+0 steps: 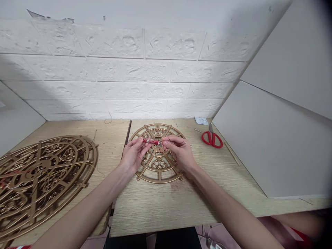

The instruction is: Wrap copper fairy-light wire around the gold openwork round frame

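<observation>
Above a gold round openwork panel (159,180), I hold a slim red cylinder with silver bands (154,141) level. Whether it is one piece or several end to end, I cannot tell. My left hand (133,154) is closed on its left part, thumb on top. My right hand (180,148) pinches at its right end, where a thin wire (176,157) shows by the fingers. What exactly the right fingertips grip is partly hidden. The panel lies flat on the table, its middle partly covered by my hands.
At left, several larger gold openwork panels (66,145) lie stacked, with a yellow wire (67,167) across them. Red-handled scissors (212,139) and a small blue-white packet (201,120) lie at back right. A thin stick (231,153) is beside the grey side board (269,145). White brick-pattern wall (145,71) stands behind.
</observation>
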Demonstrator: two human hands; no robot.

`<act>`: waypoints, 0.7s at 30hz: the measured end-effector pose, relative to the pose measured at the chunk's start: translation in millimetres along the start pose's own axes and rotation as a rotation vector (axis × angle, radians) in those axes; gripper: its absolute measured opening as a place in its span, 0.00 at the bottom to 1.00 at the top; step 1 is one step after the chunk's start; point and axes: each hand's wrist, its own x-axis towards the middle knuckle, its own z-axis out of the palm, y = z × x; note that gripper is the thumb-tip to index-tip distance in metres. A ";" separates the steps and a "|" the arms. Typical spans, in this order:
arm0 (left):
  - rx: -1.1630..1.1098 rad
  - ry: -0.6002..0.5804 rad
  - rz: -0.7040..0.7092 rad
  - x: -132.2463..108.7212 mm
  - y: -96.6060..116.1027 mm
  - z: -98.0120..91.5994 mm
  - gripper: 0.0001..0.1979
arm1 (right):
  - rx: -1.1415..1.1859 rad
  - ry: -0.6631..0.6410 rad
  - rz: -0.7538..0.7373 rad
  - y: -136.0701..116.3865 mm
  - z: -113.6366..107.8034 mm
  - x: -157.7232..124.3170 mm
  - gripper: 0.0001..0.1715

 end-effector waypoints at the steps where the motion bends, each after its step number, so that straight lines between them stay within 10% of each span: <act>1: -0.001 -0.003 0.000 0.1 0.0 -0.1 0.04 | -0.010 -0.005 -0.005 0.0 -0.1 0.0 0.11; 21: 0.057 -0.012 0.086 -7.1 0.6 4.0 0.04 | -0.127 -0.060 -0.116 -0.1 2.4 -3.0 0.08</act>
